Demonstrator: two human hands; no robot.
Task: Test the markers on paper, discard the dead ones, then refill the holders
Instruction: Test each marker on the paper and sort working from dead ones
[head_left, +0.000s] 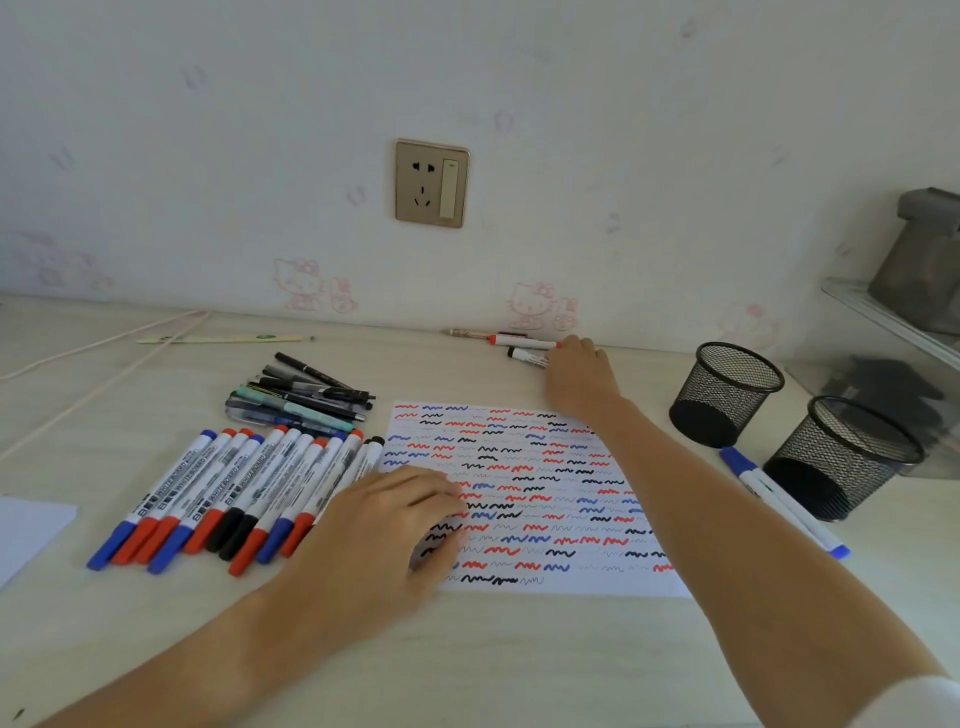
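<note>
Left hand (382, 525) sits flat-ish on the near left edge of the test paper (524, 499), fingers loosely spread, nothing gripped. Just left of those fingers is the row of whiteboard markers (234, 493), and past their tips a pile of pens (301, 397). Two blue markers (784, 499) lie by the two mesh holders (727, 392). Right hand (579, 376) reaches to the wall; its fingertips are at a black marker (527, 357), a red marker (522, 341) just beyond. Can't tell if it's actually gripping.

Two mesh holders (726, 392), one paper (524, 499)
</note>
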